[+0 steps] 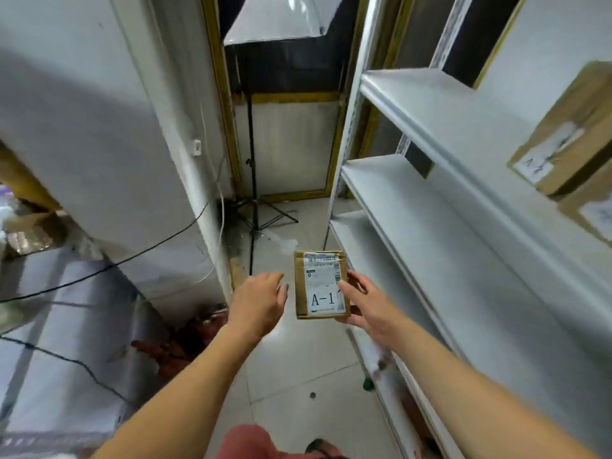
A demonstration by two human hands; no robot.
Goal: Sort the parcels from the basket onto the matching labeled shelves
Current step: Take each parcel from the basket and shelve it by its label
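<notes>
A small brown cardboard parcel (320, 284) with a white label reading "A-1" is held out in front of me over the floor. My right hand (366, 303) grips its right edge, thumb on the label and fingers underneath. My left hand (261, 301) hovers just left of the parcel with relaxed fingers, not touching it. The white metal shelf unit (440, 207) rises on the right, its near shelves bare. Two brown boxes (569, 134) with white labels sit on a shelf at the far right. The basket is out of view.
A light stand with a tripod base (253, 207) stands at the end of the narrow aisle under a softbox. A white wall column (139, 160) with black cables closes the left side. Red items (185, 339) lie on the floor by it.
</notes>
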